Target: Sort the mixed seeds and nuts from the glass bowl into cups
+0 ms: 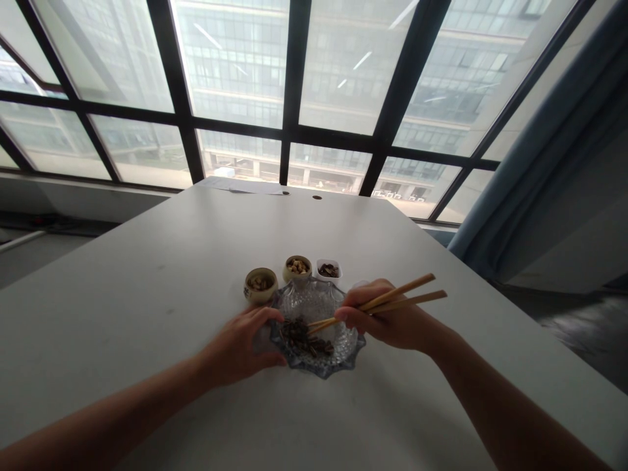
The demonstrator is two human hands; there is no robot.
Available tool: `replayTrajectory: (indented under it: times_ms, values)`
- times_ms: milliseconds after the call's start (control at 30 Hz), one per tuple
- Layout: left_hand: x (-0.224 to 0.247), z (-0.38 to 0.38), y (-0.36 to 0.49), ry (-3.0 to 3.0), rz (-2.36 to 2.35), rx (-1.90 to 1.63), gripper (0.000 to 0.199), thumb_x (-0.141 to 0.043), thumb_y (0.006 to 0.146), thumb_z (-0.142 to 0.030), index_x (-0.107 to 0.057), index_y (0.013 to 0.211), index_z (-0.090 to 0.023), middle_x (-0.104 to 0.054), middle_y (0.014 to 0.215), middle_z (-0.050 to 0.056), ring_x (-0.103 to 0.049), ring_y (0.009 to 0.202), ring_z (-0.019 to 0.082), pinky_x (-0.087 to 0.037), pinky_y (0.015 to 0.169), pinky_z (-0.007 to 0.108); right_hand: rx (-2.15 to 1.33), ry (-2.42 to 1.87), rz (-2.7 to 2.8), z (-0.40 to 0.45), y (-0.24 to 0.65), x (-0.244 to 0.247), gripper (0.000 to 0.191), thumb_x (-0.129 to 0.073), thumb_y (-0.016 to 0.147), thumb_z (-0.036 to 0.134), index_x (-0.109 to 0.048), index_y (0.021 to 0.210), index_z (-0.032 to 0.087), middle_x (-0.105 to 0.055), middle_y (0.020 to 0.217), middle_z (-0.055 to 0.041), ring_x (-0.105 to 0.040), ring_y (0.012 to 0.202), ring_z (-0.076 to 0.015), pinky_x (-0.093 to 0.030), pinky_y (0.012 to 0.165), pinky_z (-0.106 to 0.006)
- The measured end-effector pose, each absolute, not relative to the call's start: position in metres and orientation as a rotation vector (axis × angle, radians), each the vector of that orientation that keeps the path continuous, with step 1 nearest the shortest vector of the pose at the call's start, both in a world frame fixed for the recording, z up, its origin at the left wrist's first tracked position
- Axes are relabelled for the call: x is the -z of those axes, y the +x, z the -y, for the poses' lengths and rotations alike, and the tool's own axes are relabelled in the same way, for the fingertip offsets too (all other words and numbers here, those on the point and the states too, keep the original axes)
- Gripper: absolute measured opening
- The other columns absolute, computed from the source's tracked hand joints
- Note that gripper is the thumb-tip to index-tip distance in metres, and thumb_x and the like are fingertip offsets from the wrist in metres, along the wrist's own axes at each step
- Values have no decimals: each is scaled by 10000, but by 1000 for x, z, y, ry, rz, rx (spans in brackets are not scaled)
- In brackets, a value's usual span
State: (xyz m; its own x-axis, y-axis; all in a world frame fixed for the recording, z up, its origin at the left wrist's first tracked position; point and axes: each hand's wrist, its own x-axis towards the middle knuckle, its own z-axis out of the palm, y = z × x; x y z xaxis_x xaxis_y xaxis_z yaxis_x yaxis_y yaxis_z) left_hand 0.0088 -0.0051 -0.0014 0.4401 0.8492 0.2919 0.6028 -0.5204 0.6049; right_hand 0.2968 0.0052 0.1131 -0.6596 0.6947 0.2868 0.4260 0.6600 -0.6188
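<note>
My right hand [392, 320] has its fingers [350, 313] closed around a pair of wooden chopsticks [387, 299], whose tips reach down into a heap of dark seeds [307, 339] just left of those fingers. My left hand [240, 347] has its fingers [267, 316] curved, thumb and forefinger touching the near left rim of the glass dish [321, 367] that holds the seeds; that hand grips nothing else. The dish, clear and scallop-edged, sits between my two hands on the white bench [147, 275]. Just beyond the fingers, past the dish's far rim, three small vessels stand in a row: a tan cup [260, 284] to the left, a second tan cup [297, 267] in the middle with pale nuts, and a white square dish [328, 270] with dark pieces. At the bench's far edge lie sheets of paper [245, 185], below the black-framed window [294, 78].
</note>
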Motion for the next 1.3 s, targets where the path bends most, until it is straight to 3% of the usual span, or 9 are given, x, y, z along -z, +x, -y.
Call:
replayTrajectory:
  times_ms: [500,733,1300]
  values:
    - [0,6,8,2282,-1232,-823,510,-855,704,-419,-656,1141,-246,-710,1132,75,-671,1024,278,-547,918,379,-888,-1123,2148,-7,303,-114,513,-551,957,572,-629,673,152,-658,542,-41,-590,417,-110,-453,388,-180]
    - [-1,6,9,2290,-1232,-814,506,-853,712,-417,-651,1143,-246,-707,1135,76,-668,1024,279,-548,918,382,-899,-1146,2211,-3,301,-117,474,-640,912,550,-640,654,152,-643,531,-30,-605,442,-121,-452,398,-181]
    - [0,5,8,2279,-1235,-833,518,-857,696,-440,-663,1138,-251,-716,1131,75,-677,1025,283,-555,920,378,-833,-1003,2274,-1,298,-117,493,-544,987,500,-606,630,166,-608,492,-10,-581,402,-105,-428,380,-171]
